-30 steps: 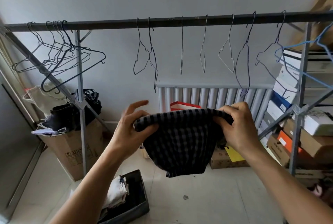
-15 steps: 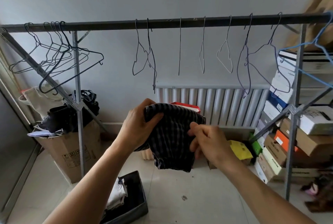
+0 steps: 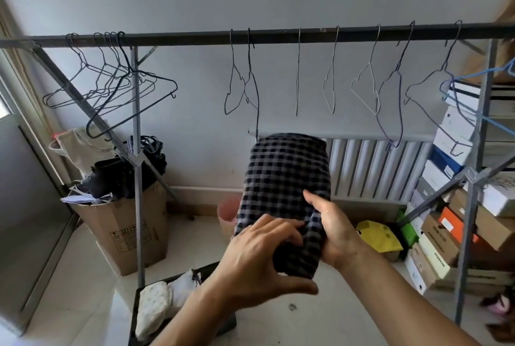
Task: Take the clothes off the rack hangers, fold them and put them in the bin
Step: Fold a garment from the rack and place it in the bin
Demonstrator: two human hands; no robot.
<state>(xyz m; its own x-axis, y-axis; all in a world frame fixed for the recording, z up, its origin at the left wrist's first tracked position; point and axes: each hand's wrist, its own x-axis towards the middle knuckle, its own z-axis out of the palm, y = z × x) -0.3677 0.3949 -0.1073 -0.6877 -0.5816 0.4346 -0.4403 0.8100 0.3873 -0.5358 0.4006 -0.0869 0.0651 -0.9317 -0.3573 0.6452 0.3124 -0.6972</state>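
You are holding the checked cloth point(image 3: 287, 178) in mid-air in front of you, below the rack rail point(image 3: 267, 36) and above the floor point(image 3: 320, 320). It is folded into a narrow upright bundle, top edge rounded over, lower end bunched between your hands.

Left hand point(image 3: 259, 265): fingers point(image 3: 284, 231) are curling over the lower front of the cloth, thumb reaching under the bottom edge, so the fabric is being pinched between them. Right hand point(image 3: 334, 228): fingers are wrapping behind the right edge, thumb pressing on the front face; it is gripping the cloth too. The two hands are lying just beside each other on the bundle.

The bin point(image 3: 133, 317) is sitting on the floor at lower left, below your left forearm, with pale folded clothes point(image 3: 158, 301) inside it. The cloth is well above it, not in it.

The hangers point(image 3: 331, 86) are hanging bare along the rail, with a cluster point(image 3: 111, 86) bunched at the left end. A radiator point(image 3: 370, 167) is showing behind the cloth; stacked boxes point(image 3: 440, 214) are standing at the right.
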